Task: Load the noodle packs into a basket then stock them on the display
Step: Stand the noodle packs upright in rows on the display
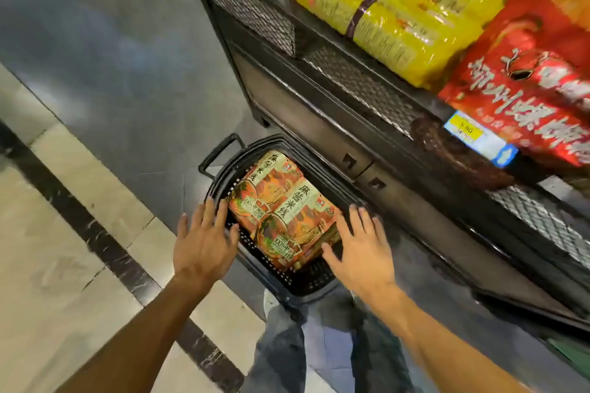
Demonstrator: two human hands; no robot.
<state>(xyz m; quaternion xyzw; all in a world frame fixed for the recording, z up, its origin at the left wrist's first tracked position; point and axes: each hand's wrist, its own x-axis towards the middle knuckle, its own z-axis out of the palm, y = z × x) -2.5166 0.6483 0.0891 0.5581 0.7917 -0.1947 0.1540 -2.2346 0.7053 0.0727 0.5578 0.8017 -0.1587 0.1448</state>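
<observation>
Both hands spread, holding nothing: left hand and right hand flank the noodle packs in the basket. One-sided lifting could spill the stack.

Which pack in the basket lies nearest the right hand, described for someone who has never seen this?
Find the black basket on the floor below the display. Two orange noodle packs lie side by side in it; take the near pack, beside the right hand. Unlike the far pack, its whole label shows.

shop: price tag, stocked shelf
</observation>
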